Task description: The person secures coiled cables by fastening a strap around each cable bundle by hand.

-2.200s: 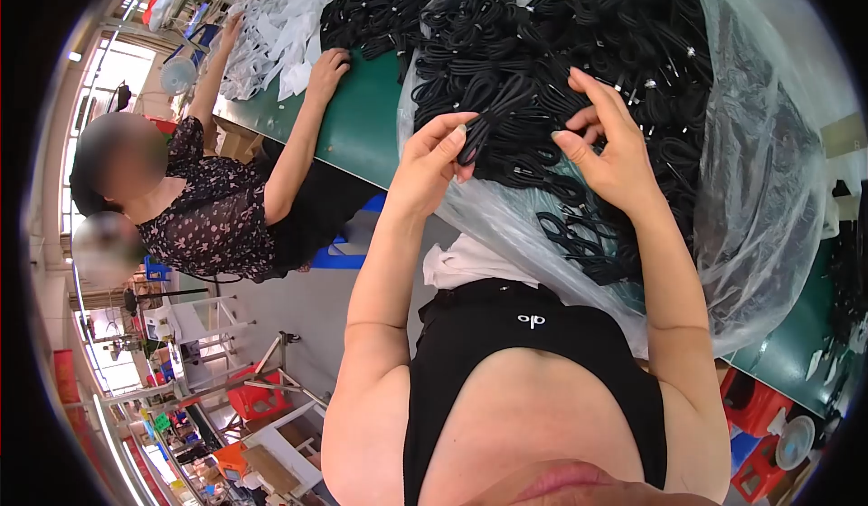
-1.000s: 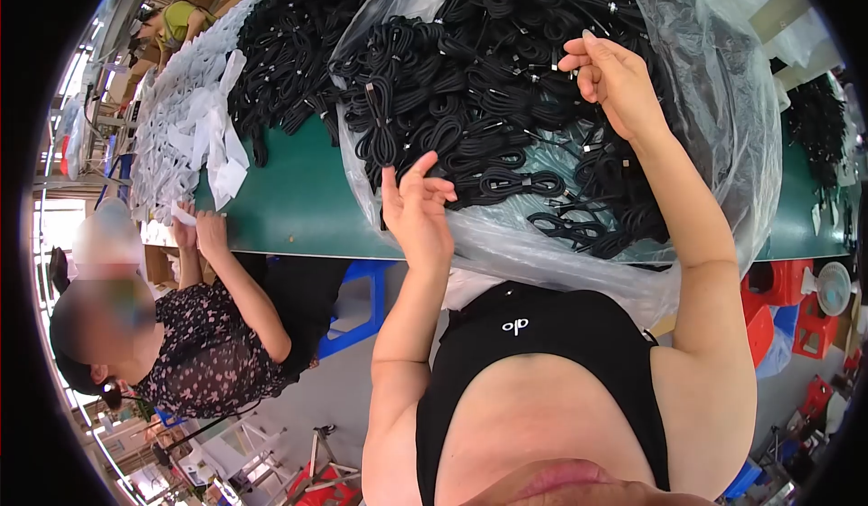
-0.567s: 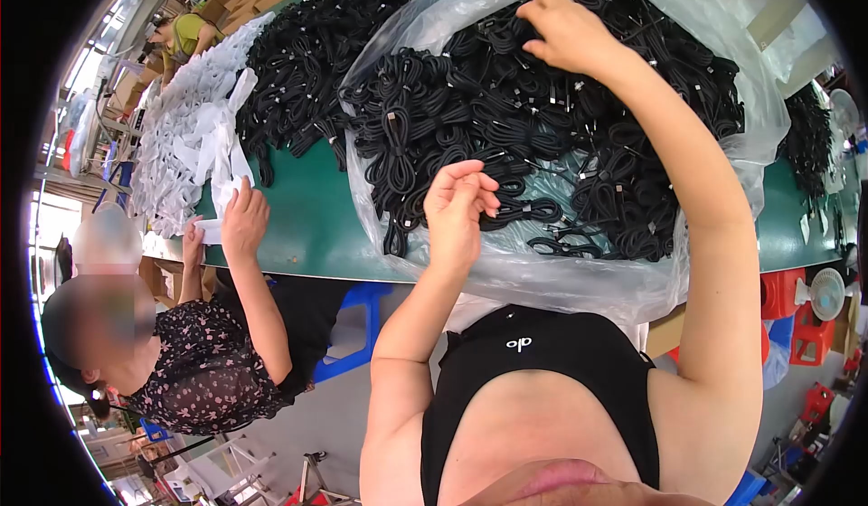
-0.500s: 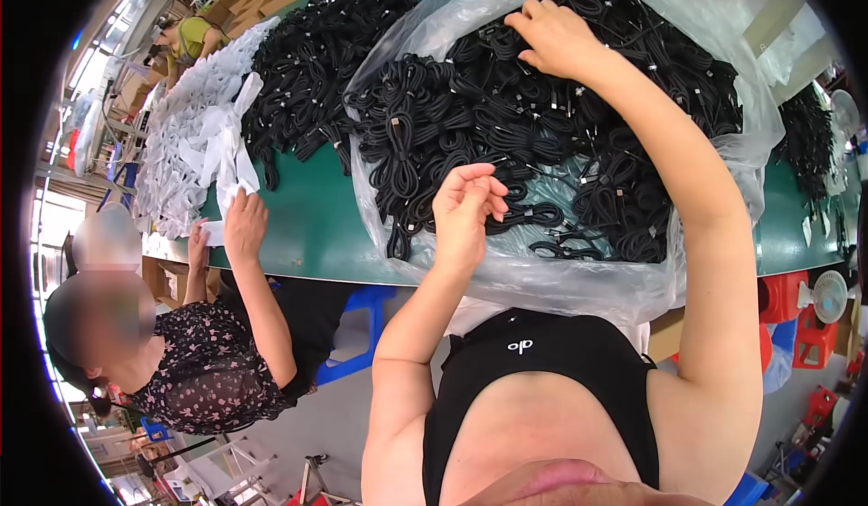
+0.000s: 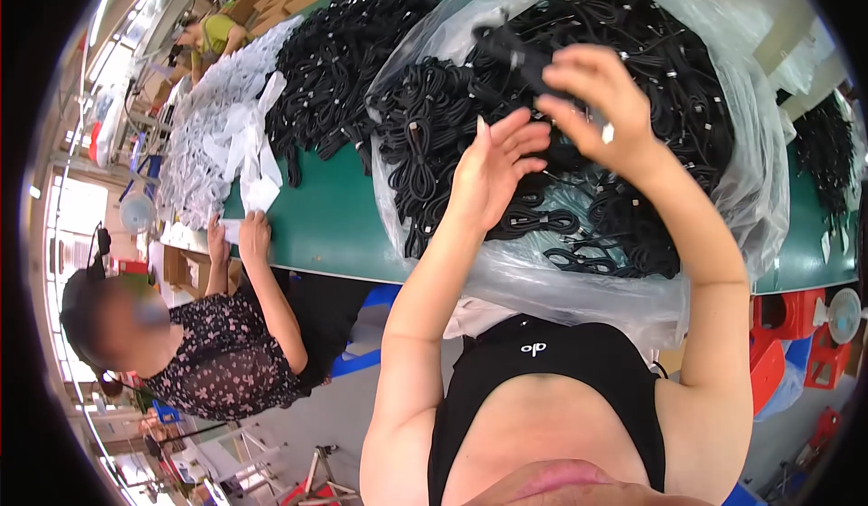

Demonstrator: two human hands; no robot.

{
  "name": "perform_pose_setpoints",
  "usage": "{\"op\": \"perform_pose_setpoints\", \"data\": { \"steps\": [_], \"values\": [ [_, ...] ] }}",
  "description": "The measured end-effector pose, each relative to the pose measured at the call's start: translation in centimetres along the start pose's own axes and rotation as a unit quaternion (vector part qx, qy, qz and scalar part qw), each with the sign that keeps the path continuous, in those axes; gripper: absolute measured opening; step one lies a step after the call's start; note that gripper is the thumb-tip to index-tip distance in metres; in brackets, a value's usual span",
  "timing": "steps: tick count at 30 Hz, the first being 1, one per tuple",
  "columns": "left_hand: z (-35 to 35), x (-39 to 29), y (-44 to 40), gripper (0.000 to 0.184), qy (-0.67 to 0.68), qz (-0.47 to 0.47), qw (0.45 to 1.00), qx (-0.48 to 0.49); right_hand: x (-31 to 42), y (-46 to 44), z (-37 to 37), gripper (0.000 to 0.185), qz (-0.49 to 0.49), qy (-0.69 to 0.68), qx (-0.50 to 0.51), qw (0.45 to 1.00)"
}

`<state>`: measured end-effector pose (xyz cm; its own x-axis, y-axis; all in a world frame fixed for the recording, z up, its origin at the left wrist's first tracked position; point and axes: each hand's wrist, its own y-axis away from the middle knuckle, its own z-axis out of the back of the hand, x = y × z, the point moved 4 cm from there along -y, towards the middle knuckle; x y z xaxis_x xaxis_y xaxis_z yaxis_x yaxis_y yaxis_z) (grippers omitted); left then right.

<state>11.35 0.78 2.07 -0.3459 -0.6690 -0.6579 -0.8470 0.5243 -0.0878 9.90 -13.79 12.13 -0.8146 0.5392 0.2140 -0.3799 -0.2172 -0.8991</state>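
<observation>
A coiled black cable bundle (image 5: 511,51), blurred by motion, hangs from the fingertips of my right hand (image 5: 604,108). A small white tip shows by that palm. My left hand (image 5: 495,167) is just left of it, fingers stretched and thumb raised, holding nothing. Both hands are above a heap of black cable bundles (image 5: 429,153) with metal plug ends. The heap lies in a large open clear plastic bag (image 5: 764,171) on the green table (image 5: 334,226).
To the left lies another pile of black cables (image 5: 321,81), beside a pile of white strips (image 5: 203,135). A co-worker in a flowered top (image 5: 226,361) handles a white piece at the table edge. Red stools (image 5: 785,312) and a small fan (image 5: 844,314) stand at right.
My right hand has come back from the far side of the heap with a cable bundle. My left hand has risen toward it, and its curled fingers have opened out.
</observation>
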Motion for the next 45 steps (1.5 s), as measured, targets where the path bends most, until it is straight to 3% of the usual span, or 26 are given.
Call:
{"op": "perform_pose_setpoints", "data": {
  "steps": [2, 7, 11, 17, 22, 25, 28, 35, 41, 45],
  "values": [
    [-0.3, -0.2, -1.0, 0.056, 0.060, -0.060, 0.996, 0.017, 1.9, 2.4, -1.6, 0.035, 0.013, -0.055, 0.027, 0.998],
    [2.6, -0.4, -2.4, 0.043, 0.081, -0.157, 0.984, -0.025, 1.3, 5.0, -3.8, 0.053, -0.034, 0.005, 0.146, 0.989],
    [4.8, 0.0, -2.8, 0.046, 0.082, -0.163, 0.983, -0.012, -1.0, 7.0, -4.0, 0.029, -0.210, -0.077, 0.171, 0.960],
    [4.1, 1.9, -3.1, 0.048, 0.071, -0.138, 0.988, 0.027, -2.1, 8.3, -3.8, 0.017, -0.284, -0.005, 0.198, 0.938],
    [3.5, 1.8, -2.3, 0.049, 0.002, -0.143, 0.990, 0.015, -2.0, 8.7, -4.0, 0.016, -0.296, -0.048, 0.182, 0.936],
    [3.6, 2.3, -2.2, 0.051, -0.041, -0.158, 0.986, 0.015, -1.5, 8.8, -4.1, 0.011, -0.253, -0.061, 0.145, 0.955],
    [2.9, 3.4, -1.8, 0.052, -0.036, -0.138, 0.989, 0.024, -0.9, 8.7, -4.3, 0.017, -0.260, -0.036, 0.163, 0.951],
    [3.5, 4.6, -1.7, 0.052, -0.089, -0.118, 0.988, -0.043, -1.2, 8.9, -4.6, 0.017, -0.289, -0.025, 0.131, 0.948],
    [3.2, 3.6, -1.8, 0.053, -0.008, -0.128, 0.992, -0.015, -0.4, 8.5, -4.4, 0.016, -0.290, 0.039, 0.206, 0.934],
    [3.3, 3.8, -1.7, 0.054, -0.010, -0.130, 0.991, -0.001, -0.8, 8.8, -4.3, 0.017, -0.306, -0.034, 0.191, 0.932]
  ]
}}
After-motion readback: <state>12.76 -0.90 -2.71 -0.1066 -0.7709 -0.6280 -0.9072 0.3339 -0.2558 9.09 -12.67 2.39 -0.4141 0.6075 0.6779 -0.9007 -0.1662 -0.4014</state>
